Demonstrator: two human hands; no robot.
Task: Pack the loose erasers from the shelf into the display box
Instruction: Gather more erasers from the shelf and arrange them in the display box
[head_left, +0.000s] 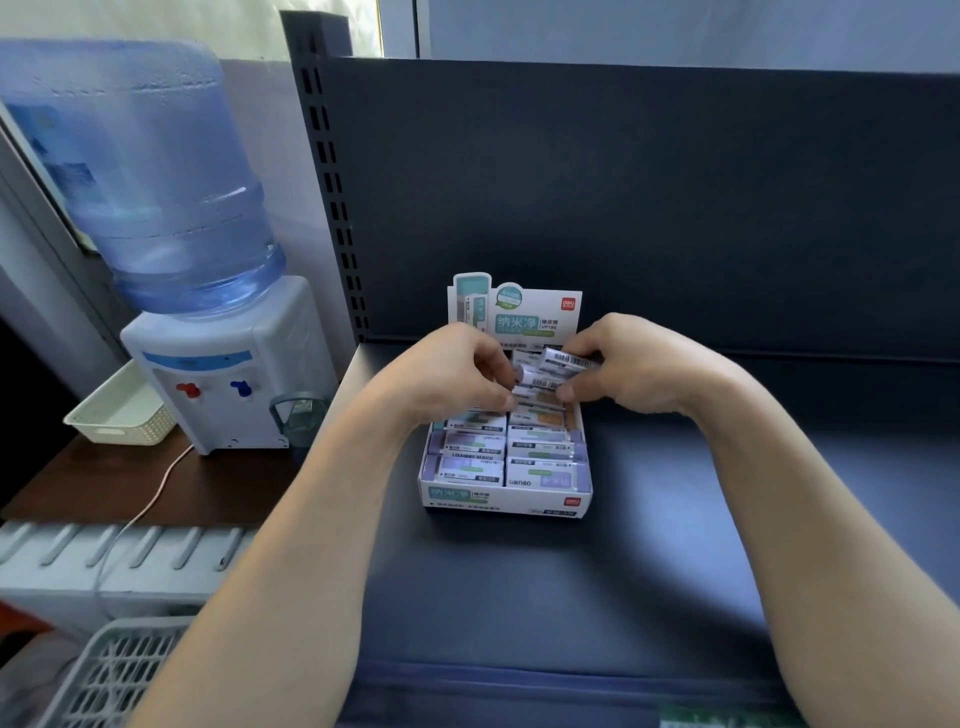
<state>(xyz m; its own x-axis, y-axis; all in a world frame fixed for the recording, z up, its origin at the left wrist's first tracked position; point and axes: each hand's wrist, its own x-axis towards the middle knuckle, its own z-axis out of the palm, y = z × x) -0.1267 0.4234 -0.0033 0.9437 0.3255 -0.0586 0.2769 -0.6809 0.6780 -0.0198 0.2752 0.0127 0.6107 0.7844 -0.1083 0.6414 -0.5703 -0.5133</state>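
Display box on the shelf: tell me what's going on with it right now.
A person is working with both bare hands over the back of the display box, which stands on the dark shelf. The right hand pinches a wrapped eraser, held tilted above the back rows. The left hand has its fingers curled at the erasers beside it; whether it holds one is unclear. Packed erasers fill the front rows.
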